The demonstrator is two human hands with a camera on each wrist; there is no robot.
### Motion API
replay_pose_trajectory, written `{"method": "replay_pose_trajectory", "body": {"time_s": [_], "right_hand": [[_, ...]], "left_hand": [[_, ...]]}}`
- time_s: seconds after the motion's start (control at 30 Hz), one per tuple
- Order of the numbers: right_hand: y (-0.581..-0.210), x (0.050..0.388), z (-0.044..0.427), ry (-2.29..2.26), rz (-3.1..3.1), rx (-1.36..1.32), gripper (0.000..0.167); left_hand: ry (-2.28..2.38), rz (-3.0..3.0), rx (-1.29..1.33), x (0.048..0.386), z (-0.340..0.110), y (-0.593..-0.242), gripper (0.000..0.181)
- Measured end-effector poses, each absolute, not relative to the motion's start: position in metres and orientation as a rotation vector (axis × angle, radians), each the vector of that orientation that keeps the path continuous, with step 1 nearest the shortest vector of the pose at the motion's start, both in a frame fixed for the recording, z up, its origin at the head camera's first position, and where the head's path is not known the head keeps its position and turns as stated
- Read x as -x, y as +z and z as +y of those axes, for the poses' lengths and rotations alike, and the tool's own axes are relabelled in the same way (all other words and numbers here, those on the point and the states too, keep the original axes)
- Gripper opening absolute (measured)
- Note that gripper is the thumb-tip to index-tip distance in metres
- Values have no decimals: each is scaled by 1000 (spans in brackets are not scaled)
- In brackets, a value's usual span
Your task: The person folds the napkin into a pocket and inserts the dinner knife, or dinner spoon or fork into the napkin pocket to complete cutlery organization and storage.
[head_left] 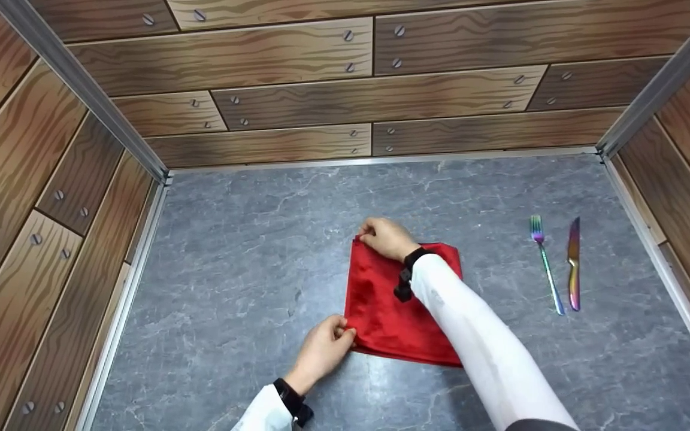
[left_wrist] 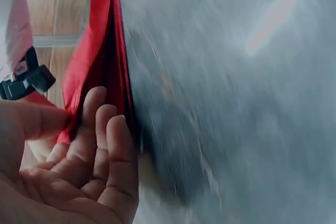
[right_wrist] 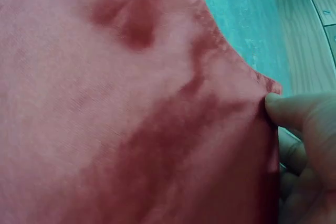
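A red satin-like cloth napkin [head_left: 393,305] lies folded in layers on the grey marbled surface. At its far left corner my right hand [head_left: 388,237] pinches the edge between thumb and fingers; the right wrist view shows the thumb [right_wrist: 294,109] pressed on that corner. My left hand [head_left: 323,347] pinches the near left corner. In the left wrist view the cloth's layers [left_wrist: 94,51] part slightly above the left fingers, and the upper layer is held by thumb and forefinger. My right forearm hides part of the cloth's right side.
To the right lie a rainbow-coloured fork [head_left: 544,263] and a matching knife [head_left: 573,263], side by side with handles toward me. Wood-patterned walls [head_left: 297,102] with metal edging stand at the back and both sides of the grey surface [head_left: 231,257].
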State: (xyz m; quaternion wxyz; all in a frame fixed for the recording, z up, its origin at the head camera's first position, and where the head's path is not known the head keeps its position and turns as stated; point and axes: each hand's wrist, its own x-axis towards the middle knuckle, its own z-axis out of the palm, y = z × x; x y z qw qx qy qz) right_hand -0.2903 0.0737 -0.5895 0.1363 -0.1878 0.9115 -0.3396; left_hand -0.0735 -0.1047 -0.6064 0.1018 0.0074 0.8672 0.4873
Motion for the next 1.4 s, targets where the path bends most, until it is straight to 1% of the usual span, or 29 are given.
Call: {"method": "replay_pose_trajectory", "body": {"time_s": [0.23, 0.4, 0.57, 0.77, 1.0, 1.17, 1.23, 1.3, 1.33, 1.4], "right_hand": [[-597, 291, 69, -967, 2687, 473, 10], [-598, 290, 68, -946, 2713, 451, 12], [-597, 289, 67, -933, 2720, 445, 12], [-598, 290, 65, -911, 2720, 423, 12], [-599, 290, 64, -903, 2721, 404, 12], [-598, 289, 65, -921, 2717, 405, 12], [-597, 288, 64, -929, 2729, 422, 11], [-596, 288, 64, -931, 2742, 422, 12], [-596, 287, 64, -930, 2748, 422, 13], [-597, 288, 64, -921, 2748, 418, 13]], "left_hand": [[1089, 2751, -96, 77, -114, -607, 18], [962, 2796, -152, 77, -115, -606, 24], [877, 2805, -171, 78, -115, -605, 27], [656, 2885, -227, 77, -116, -606, 31], [486, 2906, -245, 77, -117, -603, 32], [428, 2960, -272, 83, -121, -599, 38], [435, 3036, -340, 91, -122, -598, 34], [436, 3107, -471, 103, -123, -599, 29], [415, 3124, -554, 110, -123, -599, 33], [337, 3103, -723, 125, -124, -602, 51]]}}
